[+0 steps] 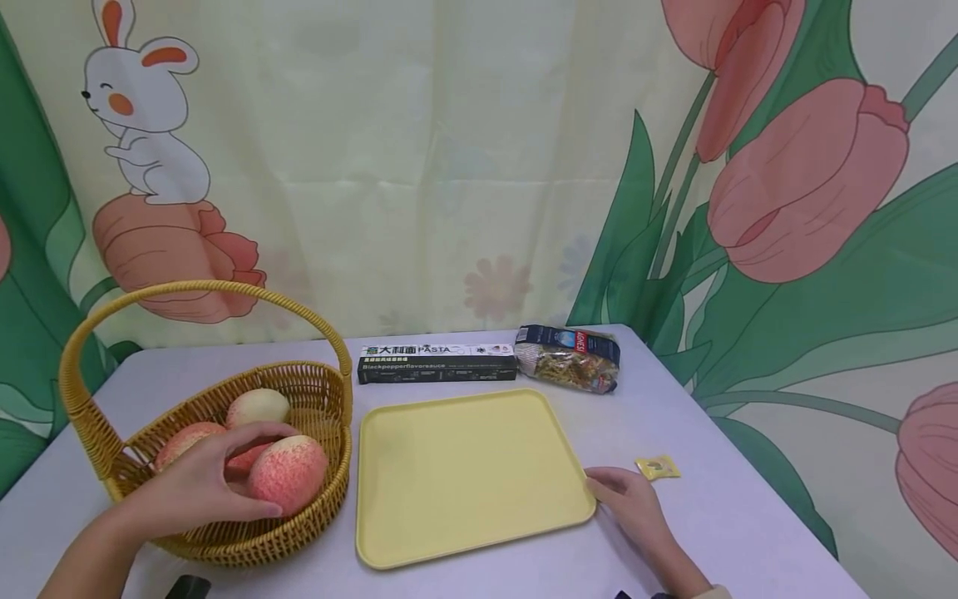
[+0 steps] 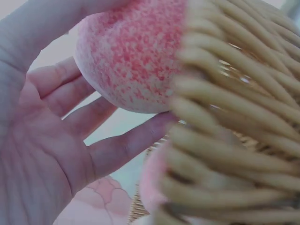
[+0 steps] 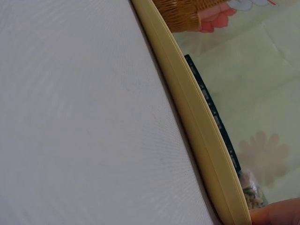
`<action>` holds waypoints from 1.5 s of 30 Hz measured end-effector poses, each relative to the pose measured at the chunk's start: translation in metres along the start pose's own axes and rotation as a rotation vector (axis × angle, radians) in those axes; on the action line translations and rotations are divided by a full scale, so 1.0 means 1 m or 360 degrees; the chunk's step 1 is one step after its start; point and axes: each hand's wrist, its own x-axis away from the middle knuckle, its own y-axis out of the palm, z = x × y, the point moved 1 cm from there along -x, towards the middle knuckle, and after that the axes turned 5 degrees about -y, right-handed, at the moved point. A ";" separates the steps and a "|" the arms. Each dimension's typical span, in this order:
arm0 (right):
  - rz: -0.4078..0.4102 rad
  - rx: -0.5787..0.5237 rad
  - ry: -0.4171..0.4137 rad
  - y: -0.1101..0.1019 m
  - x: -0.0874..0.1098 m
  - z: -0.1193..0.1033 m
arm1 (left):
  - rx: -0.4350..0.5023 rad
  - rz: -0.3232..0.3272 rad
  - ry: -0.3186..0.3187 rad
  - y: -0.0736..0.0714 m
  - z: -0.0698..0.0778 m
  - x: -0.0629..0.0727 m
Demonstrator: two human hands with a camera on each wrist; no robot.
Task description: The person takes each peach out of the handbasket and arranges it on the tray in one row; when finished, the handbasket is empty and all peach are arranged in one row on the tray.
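Observation:
My left hand (image 1: 205, 478) reaches into a wicker basket (image 1: 340, 466) with a tall arched handle and grips a pink-speckled peach (image 1: 290, 476). In the left wrist view the thumb lies over the peach (image 2: 136, 56) and the fingers spread round its far side, close by the woven rim (image 2: 225, 117). More peaches lie in the basket, among them a pale one (image 1: 258, 408) at the back and a pink one (image 1: 187, 441) partly behind the hand. At the right, my right hand (image 1: 632, 503) holds the edge of a yellow rectangular tray (image 1: 471, 474) near its front right corner.
Behind the tray lie a black and white pasta box (image 1: 437, 363) and a clear bag of pasta (image 1: 569, 359). A small yellow wrapped packet (image 1: 658, 467) is just beyond the right hand. A printed curtain (image 1: 419, 166) hangs along the table's back edge.

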 end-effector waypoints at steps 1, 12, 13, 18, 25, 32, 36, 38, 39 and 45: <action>0.0003 -0.0005 -0.0002 0.000 0.000 0.000 | 0.0025 0.0018 0.0013 0.000 0.002 0.000; 0.0010 -0.0015 0.0001 -0.001 0.002 0.003 | 0.0168 0.0057 0.0192 0.013 0.030 -0.014; 0.0011 -0.0019 -0.0003 -0.001 0.003 0.003 | 0.0197 0.0032 0.0224 0.017 0.032 -0.017; 0.0013 -0.0033 -0.0007 0.001 0.004 0.005 | 0.0225 -0.0090 0.0472 0.037 0.045 -0.030; 0.0024 -0.0027 -0.0009 0.003 0.002 0.007 | 0.0315 -0.0158 0.0659 0.068 0.057 -0.048; 0.0048 -0.0035 -0.0022 0.004 0.002 0.004 | 0.0488 -0.0231 0.0456 0.100 0.059 -0.067; 0.0054 -0.0050 -0.0066 0.004 0.004 0.002 | 0.0581 -0.0221 0.0291 0.113 0.052 -0.076; 0.0057 -0.0044 -0.0081 0.004 0.005 0.002 | 0.0615 -0.0216 0.0233 0.119 0.048 -0.078; 0.0061 -0.0040 -0.0088 0.004 0.005 0.002 | 0.0628 -0.0210 0.0207 0.121 0.046 -0.079; 0.0061 -0.0030 -0.0111 0.004 0.003 0.002 | 0.0645 -0.0172 0.0064 0.130 0.037 -0.081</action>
